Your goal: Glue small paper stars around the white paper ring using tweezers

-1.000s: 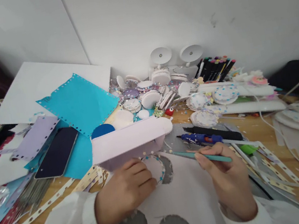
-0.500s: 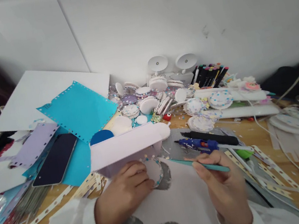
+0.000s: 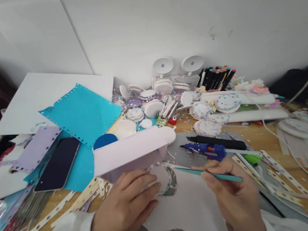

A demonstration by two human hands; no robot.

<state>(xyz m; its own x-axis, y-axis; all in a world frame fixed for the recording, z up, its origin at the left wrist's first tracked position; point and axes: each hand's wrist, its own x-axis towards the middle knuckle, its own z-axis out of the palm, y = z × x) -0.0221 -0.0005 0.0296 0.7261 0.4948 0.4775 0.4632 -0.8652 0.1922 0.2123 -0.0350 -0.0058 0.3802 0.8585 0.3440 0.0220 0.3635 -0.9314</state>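
Note:
My left hand (image 3: 125, 209) lies with its fingers stretched across a small white paper disc (image 3: 164, 177) that has a dotted rim, pressing it onto a white sheet (image 3: 187, 208) with grey cut-out holes. My right hand (image 3: 233, 193) is closed on a thin teal stick (image 3: 208, 174), whose tip points left toward the disc. A pale lilac box (image 3: 130, 153) stands just behind the disc and my left fingers.
Behind lie a blue glue gun (image 3: 207, 149), a black pen (image 3: 216, 142), markers (image 3: 216, 75), several decorated paper discs (image 3: 154, 103), a phone (image 3: 58, 163) on teal paper (image 3: 83, 113), and punched paper strips (image 3: 286, 184) at the right and left front.
My left fingers have uncurled and now lie flat over the disc. The right hand with the teal stick has shifted slightly toward the disc. The view has barely moved.

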